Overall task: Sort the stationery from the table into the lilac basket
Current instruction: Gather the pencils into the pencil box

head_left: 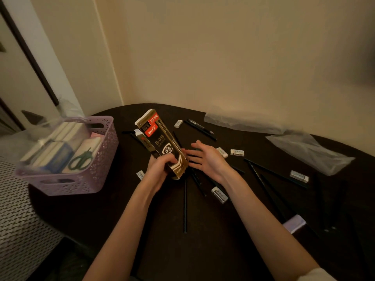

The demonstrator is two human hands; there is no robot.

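Observation:
My left hand (160, 165) grips the lower end of a gold and black pen box (160, 142) with a red label, held tilted above the dark table (203, 240). My right hand (205, 157) hovers just right of the box, fingers spread and holding nothing. The lilac basket (95, 159) stands at the table's left edge and holds green scissors (81, 159) and several boxes. Dark pencils (185, 203) lie scattered under and around my hands. White erasers (219, 194) lie among them, with another eraser (237, 152) to the right. A black pen (199, 126) lies at the back.
Crumpled clear plastic bags (310, 153) lie along the wall at the back right. A small pale lilac block (294, 224) sits near the table's right front. A patterned fabric surface (20, 220) borders the table on the left. The wall stands close behind.

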